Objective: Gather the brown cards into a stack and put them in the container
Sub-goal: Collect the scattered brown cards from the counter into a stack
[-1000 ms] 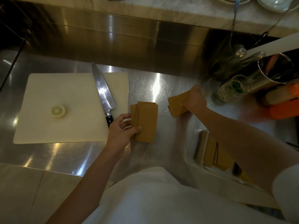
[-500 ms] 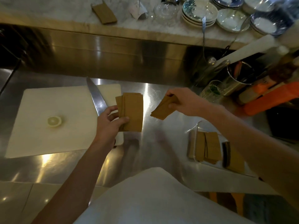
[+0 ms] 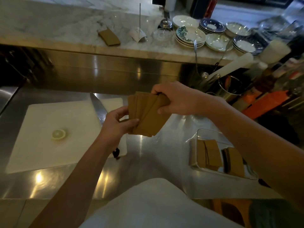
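Holding the brown cards (image 3: 146,116) above the steel counter (image 3: 158,155), both hands meet in the middle. The left hand (image 3: 117,123) pinches the lower left edge with closed fingers (image 3: 131,123); the right hand (image 3: 178,100) grips the upper right corner — the cards are fanned, not yet square. The clear container (image 3: 194,145) stands on the counter at the right, with more cards inside. A cutting board (image 3: 49,122) with a lemon slice (image 3: 58,134) and a knife (image 3: 98,106) lies at the left.

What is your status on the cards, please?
Left hand and right hand both gripping brown cards, fanned, above counter. Container at right, already holding cards. Nothing blocking.
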